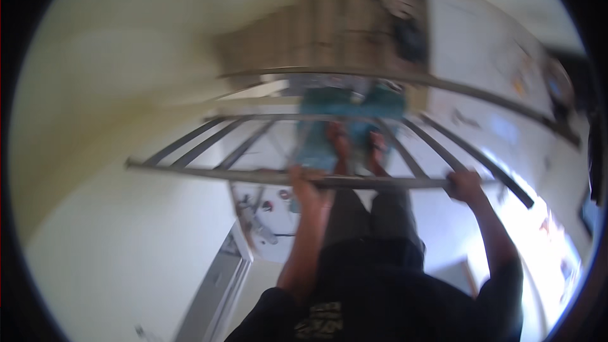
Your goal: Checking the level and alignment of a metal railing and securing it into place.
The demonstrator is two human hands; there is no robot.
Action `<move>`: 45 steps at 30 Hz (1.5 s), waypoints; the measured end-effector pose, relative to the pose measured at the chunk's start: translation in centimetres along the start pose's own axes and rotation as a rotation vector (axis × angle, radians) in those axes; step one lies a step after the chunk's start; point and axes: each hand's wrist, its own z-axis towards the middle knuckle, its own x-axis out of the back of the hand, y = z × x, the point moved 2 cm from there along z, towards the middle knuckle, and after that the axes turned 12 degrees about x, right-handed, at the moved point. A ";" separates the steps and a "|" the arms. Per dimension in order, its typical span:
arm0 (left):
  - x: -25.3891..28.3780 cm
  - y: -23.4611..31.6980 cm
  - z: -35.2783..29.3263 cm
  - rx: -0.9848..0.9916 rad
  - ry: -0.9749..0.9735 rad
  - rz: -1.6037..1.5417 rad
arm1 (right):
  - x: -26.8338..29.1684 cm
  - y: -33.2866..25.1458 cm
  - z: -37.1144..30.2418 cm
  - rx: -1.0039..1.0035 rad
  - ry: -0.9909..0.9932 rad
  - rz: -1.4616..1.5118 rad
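You are looking down into a bright, pale-walled room with a light floor, and the whole view is blurred by motion, so fine detail is lost. Nearest to you is your own dark shirt and dark trousers, with both bare forearms reaching up from the lower edge. Your left hand is closed around the near rail of a grey metal frame, fingers wrapped over the bar just left of your legs. Your right hand is likewise curled tight on the same near rail, well apart from the left, near the frame's right end. The frame lies across the middle of the view, roughly level, with several slanted crossbars running from the near rail to a farther rail beyond it. Below the frame, your feet stand on a teal mat on the floor. To the lower left, a white door or panel edge shows, with a few small unclear objects scattered on the floor beside it. Farther off, wooden stairs rise at the top of the view, and to their right stands a white board or cabinet face with small coloured bits on it, too blurred to identify.
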 end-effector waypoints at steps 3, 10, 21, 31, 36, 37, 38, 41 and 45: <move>1.3 2.9 0.0 -0.120 0.039 0.100 | 1.6 -1.4 2.3 0.136 0.079 0.044; -0.8 1.4 0.4 -0.089 0.040 0.223 | 2.1 -1.1 0.1 0.066 0.035 0.078; 0.1 1.7 0.5 -0.103 -0.107 0.288 | 1.6 -0.4 0.0 0.116 0.048 0.119; 2.8 -15.3 -3.7 -0.263 0.174 0.693 | 2.8 -0.6 -1.0 0.211 0.089 0.238; 0.7 -25.1 -3.6 -0.020 -0.013 0.421 | 1.2 0.4 -0.3 0.320 0.216 0.276; 0.8 -25.7 -2.8 -0.153 -0.048 0.428 | 1.3 0.3 -0.4 0.316 0.240 0.299; 0.8 -26.3 -1.8 -0.280 -0.077 0.436 | 1.4 0.2 -0.1 0.339 0.228 0.290; 0.5 -27.0 -0.2 -0.669 0.028 0.340 | 1.5 -0.6 0.6 0.375 0.188 0.313; -0.5 -28.3 2.3 -0.788 0.139 0.292 | 1.4 0.9 1.2 0.375 0.229 0.299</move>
